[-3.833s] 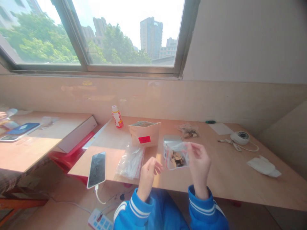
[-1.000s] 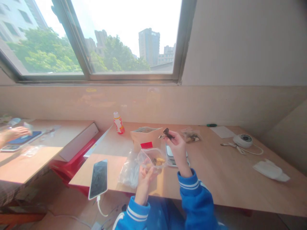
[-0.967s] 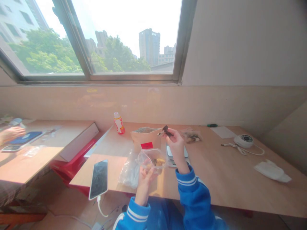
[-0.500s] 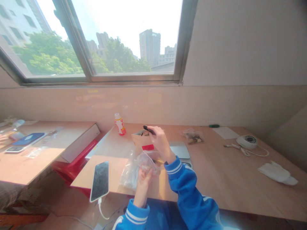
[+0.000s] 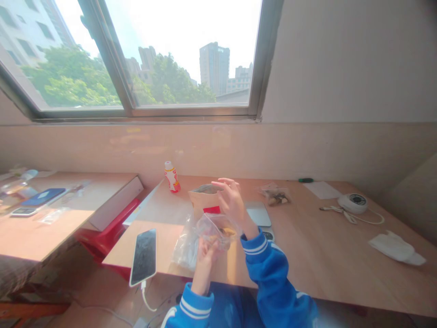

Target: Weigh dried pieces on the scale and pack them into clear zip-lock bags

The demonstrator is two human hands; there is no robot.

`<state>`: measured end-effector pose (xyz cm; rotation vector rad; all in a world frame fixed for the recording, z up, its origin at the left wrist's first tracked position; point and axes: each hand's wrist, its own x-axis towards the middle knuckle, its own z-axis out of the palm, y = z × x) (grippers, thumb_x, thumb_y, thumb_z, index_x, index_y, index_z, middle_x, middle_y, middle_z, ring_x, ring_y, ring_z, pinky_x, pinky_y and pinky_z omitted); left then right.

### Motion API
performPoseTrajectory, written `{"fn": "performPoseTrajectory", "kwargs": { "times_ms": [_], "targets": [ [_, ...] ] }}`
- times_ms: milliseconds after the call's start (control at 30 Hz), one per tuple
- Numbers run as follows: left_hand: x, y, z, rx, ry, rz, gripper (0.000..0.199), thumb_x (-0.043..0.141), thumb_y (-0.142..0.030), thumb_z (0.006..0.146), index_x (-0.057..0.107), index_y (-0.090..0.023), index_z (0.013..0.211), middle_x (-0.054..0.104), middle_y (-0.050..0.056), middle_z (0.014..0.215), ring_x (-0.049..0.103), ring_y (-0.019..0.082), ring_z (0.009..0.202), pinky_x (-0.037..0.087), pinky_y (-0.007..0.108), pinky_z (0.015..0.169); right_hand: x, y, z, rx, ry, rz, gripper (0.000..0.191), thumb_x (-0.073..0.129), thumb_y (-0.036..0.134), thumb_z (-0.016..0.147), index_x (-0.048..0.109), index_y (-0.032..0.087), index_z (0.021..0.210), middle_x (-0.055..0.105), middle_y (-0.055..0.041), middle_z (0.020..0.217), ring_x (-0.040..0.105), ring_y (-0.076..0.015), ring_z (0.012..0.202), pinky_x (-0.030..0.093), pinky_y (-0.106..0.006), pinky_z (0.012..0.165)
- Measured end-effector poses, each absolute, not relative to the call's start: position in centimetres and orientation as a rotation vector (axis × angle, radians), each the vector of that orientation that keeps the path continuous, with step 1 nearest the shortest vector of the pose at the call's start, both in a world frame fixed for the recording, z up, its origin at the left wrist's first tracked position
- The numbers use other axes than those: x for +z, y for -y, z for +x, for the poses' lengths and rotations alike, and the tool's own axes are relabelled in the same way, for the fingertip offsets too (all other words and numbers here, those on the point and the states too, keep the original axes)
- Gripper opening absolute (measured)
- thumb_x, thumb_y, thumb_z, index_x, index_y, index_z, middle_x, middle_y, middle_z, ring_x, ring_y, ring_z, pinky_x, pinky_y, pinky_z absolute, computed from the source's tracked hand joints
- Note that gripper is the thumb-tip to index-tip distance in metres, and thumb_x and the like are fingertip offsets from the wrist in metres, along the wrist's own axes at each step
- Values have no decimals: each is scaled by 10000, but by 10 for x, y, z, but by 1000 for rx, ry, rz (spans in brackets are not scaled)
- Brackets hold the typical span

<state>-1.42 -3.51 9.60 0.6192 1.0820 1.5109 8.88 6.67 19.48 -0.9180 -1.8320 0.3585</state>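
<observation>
My left hand (image 5: 205, 255) is closed on the edge of a clear plastic zip bag (image 5: 213, 228), which has some brown and dark pieces inside. A brown kraft paper pouch (image 5: 200, 199) with a red label (image 5: 211, 210) stands just behind the bag, its silvery mouth open. At the pouch's right side my right hand (image 5: 232, 200) is raised with fingers apart and nothing in them; whether it touches the pouch I cannot tell. Clear plastic bags (image 5: 186, 248) lie to the left of my left hand. Partly behind my right wrist is a small scale (image 5: 258, 214).
Farther right lie a bag of dark and pale pieces (image 5: 276, 196), a green-handled tool (image 5: 305, 180), white paper (image 5: 322, 190), a white dome camera (image 5: 353, 203) and a white cloth-like bundle (image 5: 396, 248). A bottle (image 5: 171, 177) and a cabled phone (image 5: 143, 257) are left.
The dark piece in my right hand is no longer there; the fingers have spread apart beside the pouch mouth. My left hand keeps its hold on the zip bag.
</observation>
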Motion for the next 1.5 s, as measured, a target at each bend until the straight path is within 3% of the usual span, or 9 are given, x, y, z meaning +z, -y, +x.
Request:
{"fn": "performPoseTrajectory", "kwargs": {
  "times_ms": [200,333,500,633,767,900,1133,1267,1500],
  "targets": [
    [113,44,-10,1519,-1017,636,728,783,-278,634,448,-203,1275,675,106,1086,640,264,1025,519,361,855,199,-33,122,992,1754,-845,273,414,113,807,659,216,868,676,-10,850,624,-166,831,491,-299,773],
    [104,39,-8,1526,-996,723,757,794,-296,615,453,-206,1284,668,117,1110,635,274,1036,492,396,912,180,-23,131,1198,1886,-946,258,451,134,802,685,197,889,693,-16,858,636,-167,794,502,-283,708],
    [88,34,-10,1548,-1044,718,574,769,-325,647,564,-171,1161,646,130,1174,583,284,1128,435,415,991,156,-22,132,1210,1880,-959,320,477,130,793,653,214,1046,616,-49,1042,620,-174,925,508,-321,827],
    [88,35,-11,1550,-1086,633,530,755,-321,675,574,-187,1155,650,115,1181,571,271,1150,424,395,1003,147,-19,136,1328,1859,-920,359,510,225,838,567,235,1193,574,-65,1148,590,-185,1019,493,-352,892],
    [88,36,-10,1588,-1124,551,535,763,-352,665,571,-190,1138,653,101,1180,573,257,1148,422,362,1001,149,-14,139,1463,1843,-853,530,589,249,808,449,250,1319,601,-55,1157,586,-184,1018,487,-353,890],
    [88,38,-9,1561,-1073,531,554,756,-366,670,551,-197,1156,656,103,1174,589,258,1124,450,361,963,152,-11,137,1437,1864,-864,509,647,215,754,513,239,1244,641,-28,1026,604,-169,922,494,-320,830],
    [105,40,-6,1542,-1001,586,593,733,-357,698,525,-199,1231,622,132,1226,554,298,1170,522,364,867,145,-18,133,1214,1738,-1003,125,613,184,751,617,192,875,650,3,848,614,-145,787,496,-282,736],
    [107,41,-5,1526,-987,616,600,703,-351,735,499,-213,1283,589,130,1278,539,291,1190,508,373,904,149,-17,136,1194,1757,-1033,150,588,189,773,630,199,916,664,-10,907,616,-161,861,490,-302,787],
    [99,40,-9,1520,-1010,578,524,746,-353,680,607,-205,1163,615,113,1249,529,303,1199,458,413,977,151,-11,134,1275,1863,-892,358,660,208,744,564,221,1089,624,-26,1070,584,-173,984,461,-323,891]
  ]
}}
